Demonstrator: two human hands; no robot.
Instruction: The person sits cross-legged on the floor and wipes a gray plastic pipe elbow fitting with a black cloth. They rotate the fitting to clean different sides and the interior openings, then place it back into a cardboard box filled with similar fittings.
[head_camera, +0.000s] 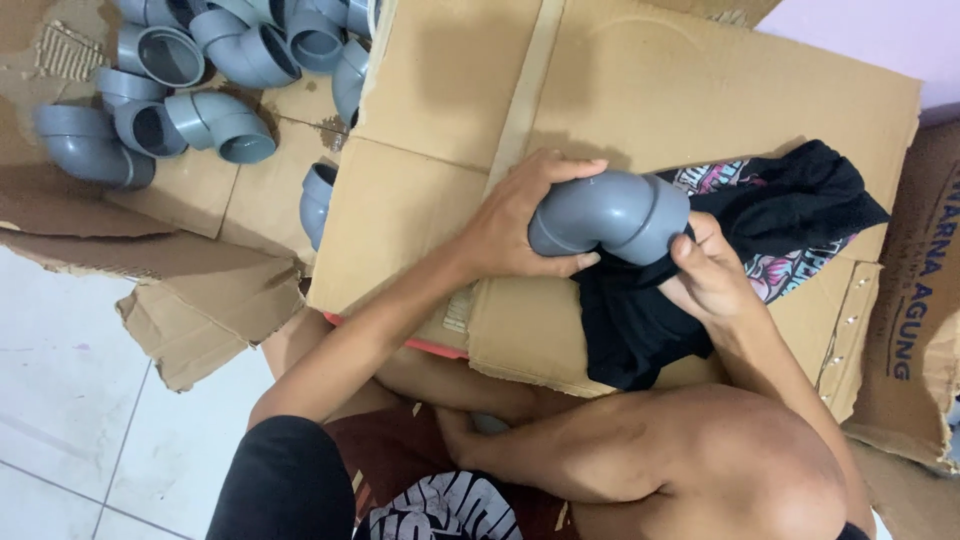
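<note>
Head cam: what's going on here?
A seated person grips a grey pipe elbow in the left hand and presses a black cloth against one end of it with the right hand. Both sit over a flattened cardboard sheet across the person's lap. More grey elbows lie piled on cardboard at upper left.

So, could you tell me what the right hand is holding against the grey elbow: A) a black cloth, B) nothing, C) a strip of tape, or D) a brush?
A: the right hand grips a black cloth pressed to the elbow, which the left hand holds.
</note>
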